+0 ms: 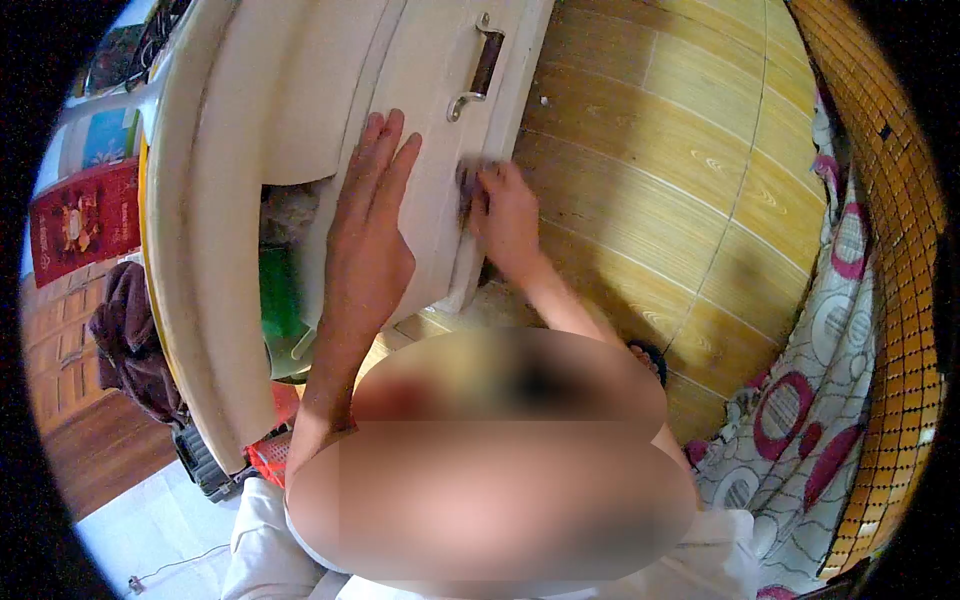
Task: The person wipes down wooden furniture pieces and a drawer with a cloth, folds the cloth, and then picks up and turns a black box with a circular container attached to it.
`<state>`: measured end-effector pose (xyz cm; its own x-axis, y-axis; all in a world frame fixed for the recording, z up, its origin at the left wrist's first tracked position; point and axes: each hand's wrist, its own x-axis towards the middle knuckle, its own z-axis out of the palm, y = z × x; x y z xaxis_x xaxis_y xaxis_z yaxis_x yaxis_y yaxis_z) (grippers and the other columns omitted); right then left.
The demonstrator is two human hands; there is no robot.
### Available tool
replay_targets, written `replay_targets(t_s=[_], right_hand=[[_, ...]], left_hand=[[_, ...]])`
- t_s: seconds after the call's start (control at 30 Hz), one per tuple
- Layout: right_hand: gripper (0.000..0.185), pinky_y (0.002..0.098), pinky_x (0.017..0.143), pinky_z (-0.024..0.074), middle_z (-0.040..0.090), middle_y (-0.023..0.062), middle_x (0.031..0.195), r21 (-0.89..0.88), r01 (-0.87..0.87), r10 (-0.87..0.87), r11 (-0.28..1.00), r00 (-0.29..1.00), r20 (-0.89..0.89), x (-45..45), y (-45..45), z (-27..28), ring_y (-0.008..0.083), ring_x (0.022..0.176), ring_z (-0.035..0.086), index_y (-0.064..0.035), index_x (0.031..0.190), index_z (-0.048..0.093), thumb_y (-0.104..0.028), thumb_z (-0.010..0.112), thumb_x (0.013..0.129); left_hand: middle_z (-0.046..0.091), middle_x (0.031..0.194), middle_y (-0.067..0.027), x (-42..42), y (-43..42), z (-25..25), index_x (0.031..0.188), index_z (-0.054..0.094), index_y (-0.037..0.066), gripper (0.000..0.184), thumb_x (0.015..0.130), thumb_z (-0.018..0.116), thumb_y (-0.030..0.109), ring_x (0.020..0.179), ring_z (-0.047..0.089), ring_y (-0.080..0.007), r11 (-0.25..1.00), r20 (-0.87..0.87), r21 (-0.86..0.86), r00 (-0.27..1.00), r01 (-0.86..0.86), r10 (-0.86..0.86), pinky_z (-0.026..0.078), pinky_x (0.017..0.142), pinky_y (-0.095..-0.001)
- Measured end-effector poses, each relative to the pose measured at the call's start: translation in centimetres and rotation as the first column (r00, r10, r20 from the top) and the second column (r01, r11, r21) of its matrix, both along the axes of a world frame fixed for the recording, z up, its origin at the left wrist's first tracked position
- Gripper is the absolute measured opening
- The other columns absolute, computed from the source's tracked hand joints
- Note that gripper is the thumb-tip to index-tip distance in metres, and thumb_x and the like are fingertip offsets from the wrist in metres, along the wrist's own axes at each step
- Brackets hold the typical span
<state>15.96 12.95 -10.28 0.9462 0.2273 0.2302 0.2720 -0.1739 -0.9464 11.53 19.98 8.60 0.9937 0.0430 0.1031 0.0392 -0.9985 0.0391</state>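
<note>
My left hand (pixel 372 235) lies with its fingers stretched out against the pale front of a white cabinet (pixel 425 180). To its right, my right hand (pixel 510 215) is closed around a small dark thing (pixel 466 185), pressed to the cabinet front near its edge. Motion blurs that thing, so its kind cannot be made out. Beyond both hands, a dark handle with metal ends (pixel 487 62) is fixed to the cabinet front.
Left of my left hand, a cabinet opening shows a green container (pixel 281 295). Wood-look floor tiles (pixel 650 150) stretch to the right, bordered by a patterned curtain (pixel 800 420). At far left are a red package (pixel 85 220) and a dark cloth (pixel 130 335).
</note>
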Motion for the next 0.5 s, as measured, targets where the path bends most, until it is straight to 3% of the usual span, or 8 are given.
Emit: replay_targets(t_s=[0.1, 0.13, 0.2, 0.33, 0.4, 0.5], right_hand=[[0.023, 0.0437, 0.068, 0.0517, 0.057, 0.0151, 0.087, 0.023, -0.21, 0.21, 0.977, 0.978, -0.002, -6.9, -1.9, -1.3, 0.0371, 0.08, 0.061, -0.0041, 0.094, 0.064, 0.0, 0.062, 0.072], [0.023, 0.0437, 0.068, 0.0517, 0.057, 0.0151, 0.087, 0.024, -0.205, 0.205, 0.978, 0.979, -0.003, -8.1, -2.6, -1.4, 0.0371, 0.08, 0.061, -0.0041, 0.094, 0.064, 0.0, 0.062, 0.072], [0.023, 0.0428, 0.067, 0.0525, 0.06, 0.0124, 0.086, 0.123, -0.358, 0.37, 0.926, 0.923, -0.104, -10.0, -3.4, -1.7, 0.0363, 0.077, 0.062, -0.0049, 0.093, 0.064, -0.001, 0.063, 0.07], [0.021, 0.041, 0.067, 0.0531, 0.063, 0.0112, 0.085, 0.095, -0.304, 0.307, 0.948, 0.951, -0.025, -8.7, -2.9, -1.8, 0.0351, 0.077, 0.064, -0.0066, 0.093, 0.066, -0.003, 0.064, 0.072], [0.03, 0.0473, 0.081, 0.0525, 0.064, 0.0157, 0.106, 0.012, -0.248, 0.245, 0.969, 0.949, -0.201, -6.6, -2.2, -1.3, 0.0371, 0.092, 0.063, -0.008, 0.106, 0.066, -0.01, 0.064, 0.076], [0.034, 0.047, 0.084, 0.0511, 0.065, 0.015, 0.107, -0.102, -0.038, 0.018, 0.994, 0.982, -0.19, 0.5, 0.0, -1.3, 0.0363, 0.097, 0.062, -0.0083, 0.107, 0.067, -0.01, 0.065, 0.073]], left_hand=[[0.035, 0.151, -0.0097, 0.0, 0.0, -0.1, 0.138, 0.045, 0.005, 0.077, 0.067, 0.043, -0.024, 0.142, 0.029, -0.0284, 1.0, -0.001, 0.015, 1.0, 0.003, -0.003, 0.029, 0.115, -0.0399], [0.034, 0.152, -0.0095, 0.1, -0.1, -0.3, 0.138, 0.045, 0.005, 0.077, 0.067, 0.043, -0.024, 0.142, 0.028, -0.0284, 0.999, 0.004, 0.04, 1.0, 0.005, -0.005, 0.029, 0.115, -0.0399], [0.033, 0.152, -0.0092, -0.1, -0.2, -0.3, 0.138, 0.045, 0.005, 0.076, 0.068, 0.044, -0.023, 0.142, 0.028, -0.0287, 0.999, -0.003, 0.053, 1.0, -0.002, 0.002, 0.028, 0.116, -0.0398], [0.034, 0.152, -0.0094, -0.3, 0.1, -0.3, 0.138, 0.045, 0.005, 0.076, 0.068, 0.043, -0.023, 0.142, 0.028, -0.0294, 0.998, 0.003, 0.064, 1.0, 0.009, -0.009, 0.029, 0.115, -0.0405], [0.034, 0.152, -0.0095, -0.1, 0.1, -0.5, 0.138, 0.045, 0.005, 0.077, 0.068, 0.043, -0.023, 0.142, 0.028, -0.0295, 0.998, -0.002, 0.057, 1.0, 0.004, -0.004, 0.029, 0.115, -0.0405], [0.035, 0.151, -0.0097, -0.4, 0.0, -0.4, 0.139, 0.045, 0.006, 0.077, 0.068, 0.043, -0.023, 0.142, 0.029, -0.0293, 0.997, 0.013, 0.076, 1.0, 0.019, -0.02, 0.029, 0.115, -0.0398]])
